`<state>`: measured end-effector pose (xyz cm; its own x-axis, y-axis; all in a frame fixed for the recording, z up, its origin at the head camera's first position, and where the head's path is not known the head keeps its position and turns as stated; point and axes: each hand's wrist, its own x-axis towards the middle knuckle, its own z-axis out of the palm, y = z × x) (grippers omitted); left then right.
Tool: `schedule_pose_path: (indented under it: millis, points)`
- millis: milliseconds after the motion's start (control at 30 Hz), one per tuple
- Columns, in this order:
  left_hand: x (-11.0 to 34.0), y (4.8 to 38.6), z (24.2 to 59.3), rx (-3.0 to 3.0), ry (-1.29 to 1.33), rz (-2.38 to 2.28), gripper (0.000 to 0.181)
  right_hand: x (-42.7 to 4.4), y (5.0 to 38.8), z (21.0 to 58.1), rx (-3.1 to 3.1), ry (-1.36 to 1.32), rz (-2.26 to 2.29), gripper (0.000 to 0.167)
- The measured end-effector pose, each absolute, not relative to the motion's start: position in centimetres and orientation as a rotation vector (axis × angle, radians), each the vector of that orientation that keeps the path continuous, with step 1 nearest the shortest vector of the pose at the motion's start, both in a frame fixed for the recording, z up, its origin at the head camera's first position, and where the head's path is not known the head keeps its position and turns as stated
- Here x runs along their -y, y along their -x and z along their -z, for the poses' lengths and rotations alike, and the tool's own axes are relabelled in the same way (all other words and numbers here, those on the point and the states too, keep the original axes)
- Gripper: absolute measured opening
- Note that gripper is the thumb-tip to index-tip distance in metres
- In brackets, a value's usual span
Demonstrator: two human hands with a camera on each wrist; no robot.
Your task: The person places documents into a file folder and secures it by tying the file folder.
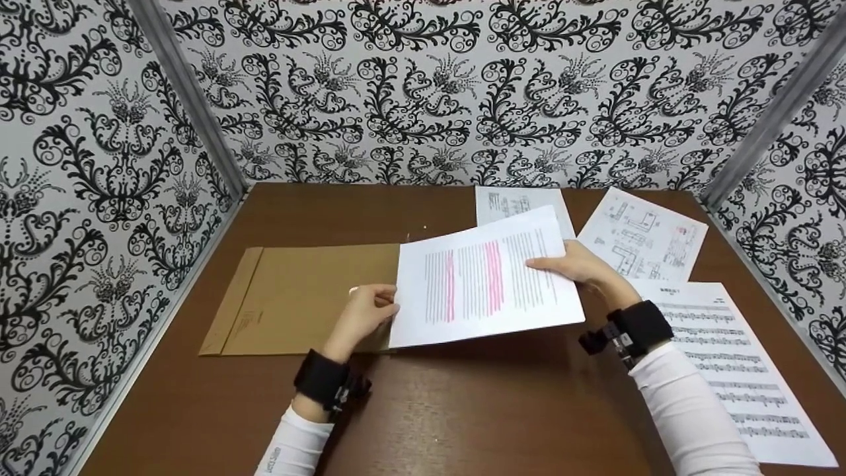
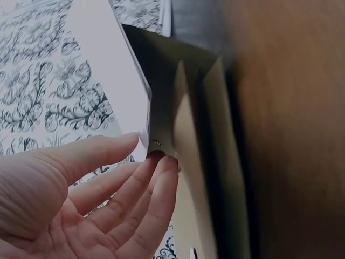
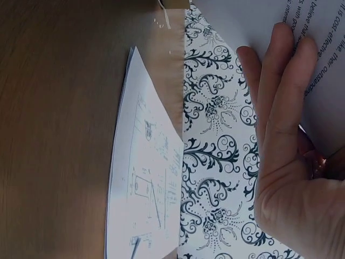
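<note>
In the head view, the printed paper [image 1: 476,277], streaked with pink highlighter, is held above the brown table [image 1: 462,416], its left edge at the right end of the tan envelope [image 1: 297,297]. The right hand [image 1: 585,268] has it near the far edge, thumb on top and fingers beneath; the left hand [image 1: 367,314] is partly closed at the opposite edge. The paper bows slightly, so it should prove light and flexible—apt to crease if pinched hard mid-page, safest taken by opposite margins. From the left wrist, thumb and curled fingers appear to pinch a corner lightly, with the envelope's mouth gaping alongside; its walls look stiffer, though likely to bend under pressure. From the right wrist, nearly straight fingers lie flat against the text—a broad support that should limit slipping—while a drawing sheet [image 3: 145,178] lies on the table, apart from them.
</note>
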<state>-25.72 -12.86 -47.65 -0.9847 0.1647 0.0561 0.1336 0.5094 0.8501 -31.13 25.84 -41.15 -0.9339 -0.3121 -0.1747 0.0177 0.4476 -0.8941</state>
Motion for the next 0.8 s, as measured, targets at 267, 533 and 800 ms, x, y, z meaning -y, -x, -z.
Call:
schedule_pose_path:
  millis: [267,533,800]
  points:
    - [11.7,25.5,47.7,-2.859,-0.345,-1.352,0.028,-26.5,31.6,40.8,-2.435,0.278,1.370,0.050]
    - [10.7,25.9,48.0,-3.007,-0.381,-1.056,0.020,-26.7,31.8,40.5,-2.427,0.257,1.359,0.051]
    - [10.3,25.7,48.2,-3.136,-0.475,-0.807,0.026,-26.5,32.1,40.3,-2.450,0.286,1.317,0.049]
